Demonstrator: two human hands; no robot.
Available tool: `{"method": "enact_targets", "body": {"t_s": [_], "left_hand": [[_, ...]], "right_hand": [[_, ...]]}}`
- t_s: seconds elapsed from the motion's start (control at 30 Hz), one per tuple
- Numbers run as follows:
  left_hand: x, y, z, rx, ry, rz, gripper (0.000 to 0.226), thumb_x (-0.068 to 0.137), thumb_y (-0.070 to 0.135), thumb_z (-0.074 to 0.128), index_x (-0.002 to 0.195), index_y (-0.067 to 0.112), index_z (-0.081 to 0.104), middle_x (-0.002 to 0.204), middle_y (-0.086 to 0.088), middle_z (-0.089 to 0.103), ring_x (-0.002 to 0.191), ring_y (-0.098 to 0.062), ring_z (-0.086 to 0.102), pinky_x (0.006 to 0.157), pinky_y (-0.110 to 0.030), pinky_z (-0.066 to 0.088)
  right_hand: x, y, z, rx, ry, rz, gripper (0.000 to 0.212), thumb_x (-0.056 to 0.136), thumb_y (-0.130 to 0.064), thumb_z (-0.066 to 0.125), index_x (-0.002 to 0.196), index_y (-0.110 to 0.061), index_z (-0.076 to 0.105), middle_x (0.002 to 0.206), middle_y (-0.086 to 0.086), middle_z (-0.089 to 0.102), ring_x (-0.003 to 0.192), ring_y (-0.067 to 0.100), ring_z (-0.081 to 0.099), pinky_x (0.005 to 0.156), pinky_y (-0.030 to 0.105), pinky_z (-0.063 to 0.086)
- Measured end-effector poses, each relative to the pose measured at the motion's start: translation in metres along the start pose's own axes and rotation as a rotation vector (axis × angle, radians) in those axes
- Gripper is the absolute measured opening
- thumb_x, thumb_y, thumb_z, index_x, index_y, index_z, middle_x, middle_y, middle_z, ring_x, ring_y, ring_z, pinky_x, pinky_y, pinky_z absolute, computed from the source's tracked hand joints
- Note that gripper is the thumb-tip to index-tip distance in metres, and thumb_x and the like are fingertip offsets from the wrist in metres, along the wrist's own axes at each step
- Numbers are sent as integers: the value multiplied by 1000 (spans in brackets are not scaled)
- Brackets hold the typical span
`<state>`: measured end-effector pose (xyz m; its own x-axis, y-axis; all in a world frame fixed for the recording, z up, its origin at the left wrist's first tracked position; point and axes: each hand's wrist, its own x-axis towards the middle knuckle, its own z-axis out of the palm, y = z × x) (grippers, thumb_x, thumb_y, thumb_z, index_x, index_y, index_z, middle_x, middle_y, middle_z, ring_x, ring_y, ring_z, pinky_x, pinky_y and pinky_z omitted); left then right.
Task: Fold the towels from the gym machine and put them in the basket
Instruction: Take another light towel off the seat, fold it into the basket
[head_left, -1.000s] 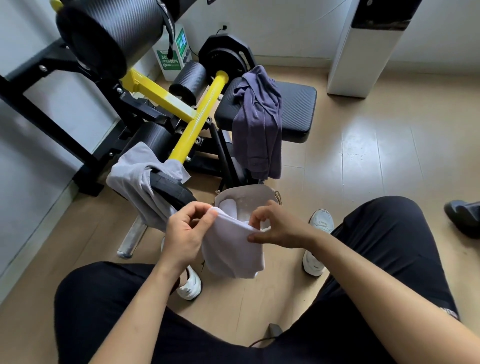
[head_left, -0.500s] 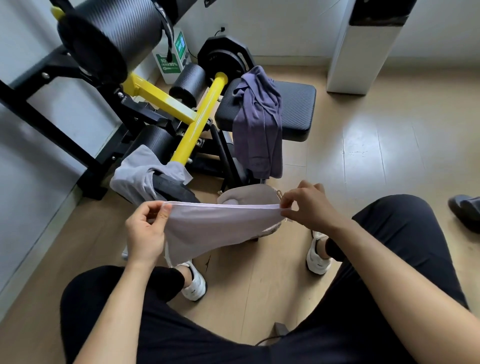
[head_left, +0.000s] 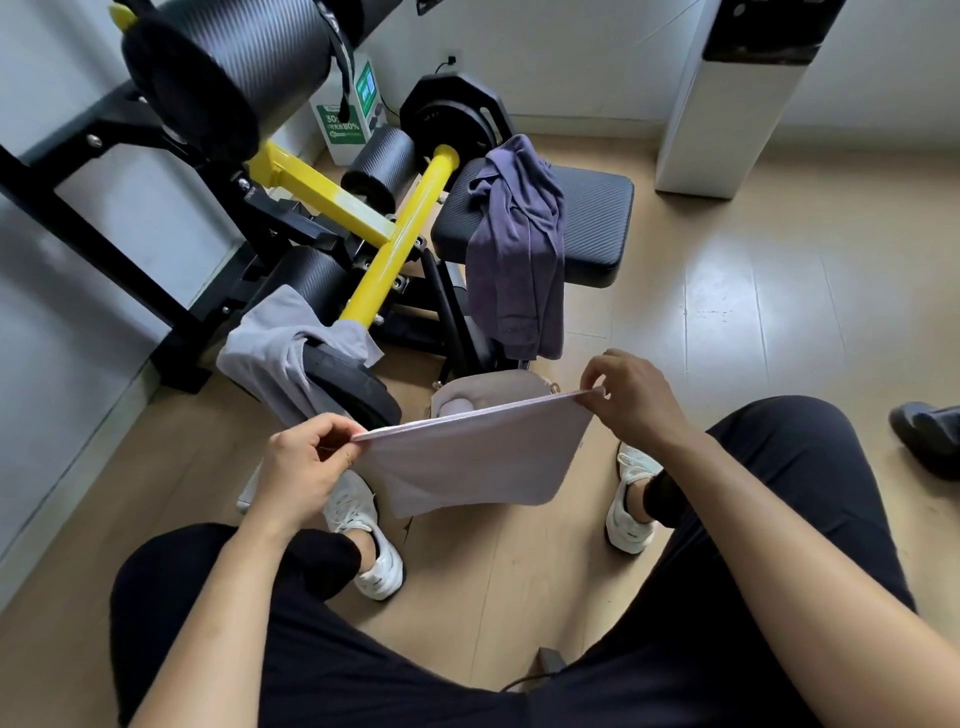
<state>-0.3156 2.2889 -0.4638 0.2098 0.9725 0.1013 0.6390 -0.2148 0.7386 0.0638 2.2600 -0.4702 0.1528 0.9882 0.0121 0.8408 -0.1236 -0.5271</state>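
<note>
Two hands hold one white towel (head_left: 478, 457) stretched in the middle of the frame; the left hand (head_left: 306, 462) has its fingers (head_left: 337, 434) pinched together on the left corner of the top edge, and the right hand (head_left: 631, 397) has its fingers (head_left: 597, 387) pinched on the right corner; the cloth hangs down from this edge, above the floor and between the two white shoes.

Just behind the towel, on the floor, stands the beige basket (head_left: 493, 387); something pale already lies inside it, but I cannot tell what exactly. Two more towels wait on the gym machine (head_left: 395, 244): a grey towel (head_left: 275, 348) draped over a roller in the left centre, and a purple towel (head_left: 519, 260) hanging over the black seat pad (head_left: 597, 223) in the upper centre.

To do this fold well, I think the top edge should stay tight and level, and then the two corners should meet exactly, so that the hanging sides line up; the lower edge looks a little curled at the right, so a small shake may help.

Room for moving seems good; the floor at the right of the frame is open, and only the knees in the lower part limit the hands; the basket mouth is near.
</note>
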Motion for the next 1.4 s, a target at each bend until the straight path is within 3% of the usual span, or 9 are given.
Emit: {"method": "enact_targets", "body": {"t_s": [0.2, 0.3, 0.4, 0.5, 0.7, 0.83, 1.0, 1.17, 1.4], "left_hand": [[10, 6, 10, -202, 242, 36, 34, 96, 9, 66, 93, 43, 61, 104, 12, 73, 97, -16, 72, 84, -32, 56], [8, -8, 15, 269, -154, -181, 25, 91, 21, 70, 81, 41, 59, 84, 13, 70, 83, -17, 68, 76, -40, 56], [7, -16, 22, 124, -271, -280, 20, 90, 20, 73, 81, 35, 64, 82, 8, 71, 84, -17, 68, 80, -43, 57], [14, -12, 22, -171, -94, -278, 20, 92, 10, 71, 83, 27, 67, 79, 7, 72, 78, -14, 65, 77, -36, 52], [13, -3, 27, -566, -21, -443, 8, 95, 10, 66, 88, 10, 68, 78, -7, 65, 79, -21, 58, 75, -38, 54], [17, -1, 34, -580, 126, -494, 9, 95, 21, 69, 87, 16, 70, 79, -4, 64, 78, -20, 58, 67, -34, 52], [17, 11, 45, -583, 227, -505, 13, 94, 22, 69, 83, 16, 68, 82, -7, 64, 79, -24, 59, 65, -36, 52], [13, 31, 56, -601, 178, -474, 9, 94, 21, 68, 86, 16, 67, 86, -7, 68, 81, -23, 63, 62, -34, 53], [-1, 56, 75, -620, 60, -385, 5, 91, 19, 74, 85, 19, 74, 87, -7, 75, 89, -29, 71, 81, -49, 62]], "right_hand": [[0, -6, -1, 145, 277, -188, 14, 78, -4, 79, 78, -8, 66, 73, 0, 63, 66, 24, 55, 58, 34, 47], [2, 7, 3, 7, -55, -59, 4, 78, -8, 77, 81, -11, 75, 76, 5, 71, 72, 26, 63, 65, 34, 49], [2, 19, 10, -116, -349, 97, 6, 79, -12, 76, 84, -13, 80, 82, 8, 75, 81, 25, 67, 73, 35, 54], [5, 21, 5, 74, -199, 166, 7, 83, -12, 74, 87, -12, 78, 84, 6, 73, 82, 23, 66, 75, 36, 54], [6, 26, 4, 513, -98, 362, 15, 85, -13, 77, 82, 1, 72, 76, 10, 65, 73, 21, 61, 71, 39, 57], [2, 14, 7, 789, -24, 473, 20, 84, -11, 80, 74, 1, 67, 75, 12, 62, 73, 23, 64, 69, 35, 62], [-6, -7, 18, 832, 77, 512, 14, 86, -15, 77, 76, -7, 72, 83, 19, 70, 77, 28, 69, 76, 45, 62], [-17, -34, 24, 937, 66, 494, 12, 89, -13, 74, 80, -4, 73, 78, 11, 68, 69, 19, 65, 64, 29, 60], [-34, -61, 34, 974, -43, 377, 11, 91, -13, 71, 84, -7, 78, 74, 3, 73, 66, 12, 65, 62, 25, 54]]}}
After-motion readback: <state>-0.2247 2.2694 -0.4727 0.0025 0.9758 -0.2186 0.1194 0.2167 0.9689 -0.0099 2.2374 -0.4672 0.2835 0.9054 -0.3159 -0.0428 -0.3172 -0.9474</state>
